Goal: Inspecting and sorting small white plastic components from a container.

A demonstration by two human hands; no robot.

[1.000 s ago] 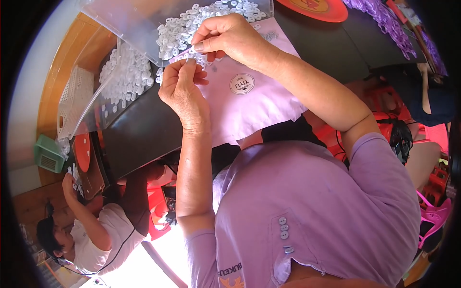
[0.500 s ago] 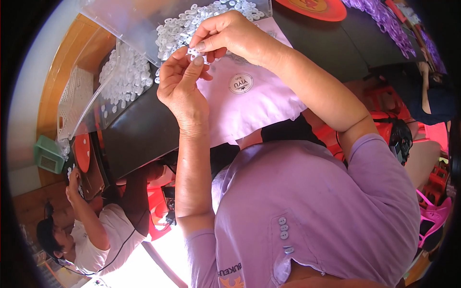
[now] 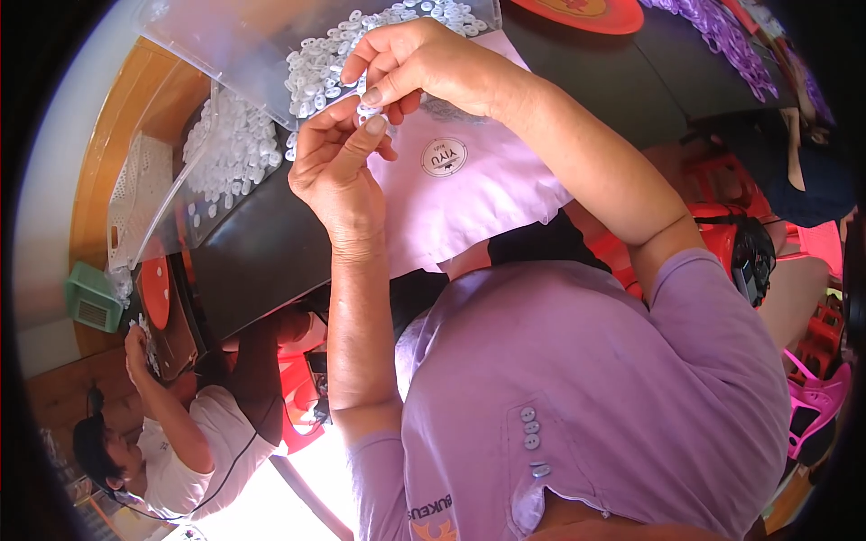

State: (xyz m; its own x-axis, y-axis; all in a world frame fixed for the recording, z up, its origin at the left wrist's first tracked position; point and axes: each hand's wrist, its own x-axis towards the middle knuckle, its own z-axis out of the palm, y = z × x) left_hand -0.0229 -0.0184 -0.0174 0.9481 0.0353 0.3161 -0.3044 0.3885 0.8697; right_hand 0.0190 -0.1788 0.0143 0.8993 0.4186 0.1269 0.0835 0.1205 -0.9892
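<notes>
My left hand [image 3: 336,171] and my right hand [image 3: 410,63] meet above a pale pink cloth [image 3: 469,194] on a dark table [image 3: 262,261]. Together their fingertips pinch a small white plastic piece [image 3: 365,110]. Just beyond my hands lies a heap of similar small white pieces [image 3: 316,68] inside a clear plastic tray [image 3: 225,36]. A second heap of white pieces [image 3: 230,153] lies in another clear tray to the left.
A red round plate [image 3: 586,11] sits at the far edge, with purple pieces [image 3: 722,36] to its right. A white basket [image 3: 135,198] and a green box [image 3: 93,298] stand at the left. Another person in a white shirt [image 3: 180,451] works at lower left. Red stools [image 3: 722,234] stand at the right.
My hands have lifted slightly off the heap and drawn together, both now pinching the small white piece. The person at lower left has shifted an arm.
</notes>
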